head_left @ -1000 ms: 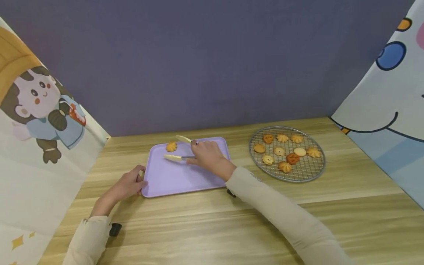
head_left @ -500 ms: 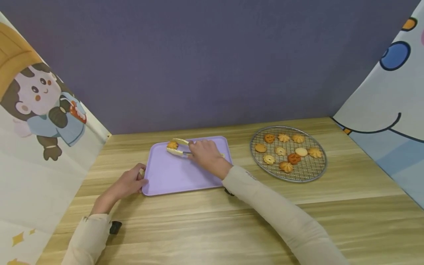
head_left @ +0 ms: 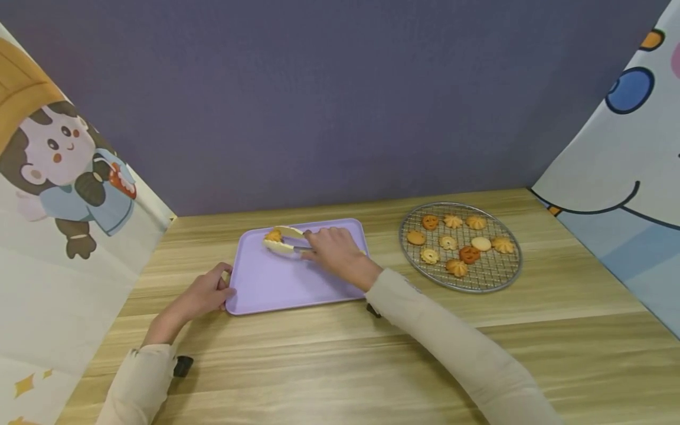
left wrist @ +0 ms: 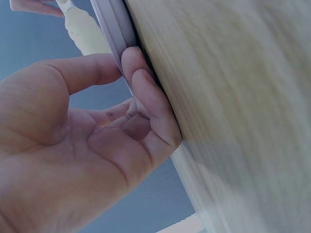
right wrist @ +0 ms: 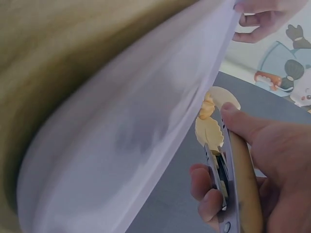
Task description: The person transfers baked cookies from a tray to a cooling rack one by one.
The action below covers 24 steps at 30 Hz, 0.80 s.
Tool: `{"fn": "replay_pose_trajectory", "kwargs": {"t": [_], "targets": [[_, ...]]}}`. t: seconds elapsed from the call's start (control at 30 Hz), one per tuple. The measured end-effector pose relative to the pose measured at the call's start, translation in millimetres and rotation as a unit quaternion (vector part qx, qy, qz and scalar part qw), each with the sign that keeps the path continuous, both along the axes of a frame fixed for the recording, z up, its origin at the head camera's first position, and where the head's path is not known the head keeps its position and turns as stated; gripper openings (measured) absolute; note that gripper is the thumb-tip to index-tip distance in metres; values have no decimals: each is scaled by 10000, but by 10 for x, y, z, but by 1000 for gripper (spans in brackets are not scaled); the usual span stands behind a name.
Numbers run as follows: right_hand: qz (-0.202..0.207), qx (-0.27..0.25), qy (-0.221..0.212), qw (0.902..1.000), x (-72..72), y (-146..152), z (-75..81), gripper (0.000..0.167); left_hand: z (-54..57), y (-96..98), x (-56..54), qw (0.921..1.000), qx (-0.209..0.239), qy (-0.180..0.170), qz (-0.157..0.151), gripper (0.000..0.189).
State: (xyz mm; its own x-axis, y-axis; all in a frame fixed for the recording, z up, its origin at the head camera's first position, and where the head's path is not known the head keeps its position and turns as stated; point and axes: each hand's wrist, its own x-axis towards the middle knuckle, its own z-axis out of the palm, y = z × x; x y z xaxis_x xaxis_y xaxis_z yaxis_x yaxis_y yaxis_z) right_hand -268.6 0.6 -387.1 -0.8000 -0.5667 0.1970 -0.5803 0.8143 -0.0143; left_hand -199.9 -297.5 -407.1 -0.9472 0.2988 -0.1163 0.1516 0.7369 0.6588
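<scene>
My left hand [head_left: 204,294] holds the left edge of a lilac tray [head_left: 292,286]; in the left wrist view the thumb lies on the rim [left wrist: 112,24] with curled fingers beneath. Over the tray's back part, my right hand [head_left: 337,251] grips a pair of tongs [head_left: 280,247] with cream scalloped tips. A golden, ridged cookie [head_left: 273,235] sits between those tips, near the tray's back left corner. In the right wrist view, the thumb and fingers wrap the tongs' handles [right wrist: 243,179], and both tips flank the cookie [right wrist: 206,107]. Whether both tips touch it I cannot tell.
A round wire rack [head_left: 483,277] stands to the right of the tray, bearing several assorted cookies [head_left: 457,267]. Both lie on a wood-grain table [head_left: 319,366]. A dark blue panel [head_left: 340,106] rises behind, with printed cartoon panels on either side.
My right hand has brought the tongs left and back, so their tips moved from beside the cookie to around it and drew closer together. The left hand keeps its hold on the tray.
</scene>
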Motion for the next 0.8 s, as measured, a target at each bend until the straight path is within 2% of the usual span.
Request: {"fn": "replay_pose_trajectory", "kwargs": {"t": [0.2,0.5,0.8], "targets": [[86,-118,140,9998,77,113,69,46,-34,-17,-19,10000,5,-22,-7,39],[224,-15,427,9988,211,252,124,48,-37,-23,-8,10000,-46,-14,17,39],[352,-249,531,9977,379,418,193,48,-39,-12,-8,10000,-1,-18,16,38]]}}
